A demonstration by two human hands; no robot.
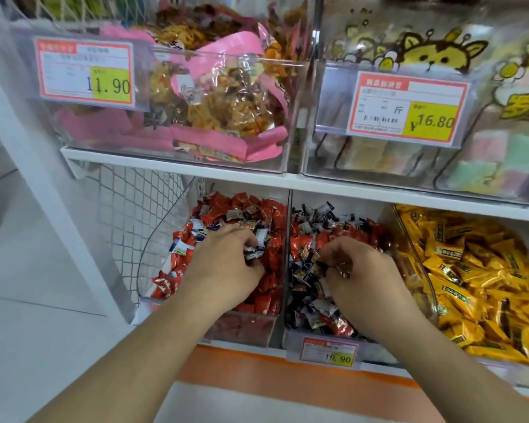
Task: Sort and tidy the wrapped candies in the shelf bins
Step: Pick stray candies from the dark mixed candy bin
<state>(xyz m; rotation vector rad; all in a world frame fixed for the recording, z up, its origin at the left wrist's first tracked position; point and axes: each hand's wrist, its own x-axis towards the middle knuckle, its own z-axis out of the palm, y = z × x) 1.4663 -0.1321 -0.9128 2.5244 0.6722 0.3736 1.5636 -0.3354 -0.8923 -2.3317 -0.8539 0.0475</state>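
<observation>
On the lower shelf, the left hand (226,264) curls its fingers around dark-and-white candies (255,251) over the red-candy bin (242,326), while the right hand (353,270) pinches dark candies (313,268) in the neighbouring bin (293,337).

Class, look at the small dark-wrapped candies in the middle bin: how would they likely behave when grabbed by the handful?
The dark-wrapped candies look small and loose, so probably light, and some may spill from the right hand. Their glossy wrappers suggest they slide easily. Heaped as they are, they would likely shift when pushed.
</observation>
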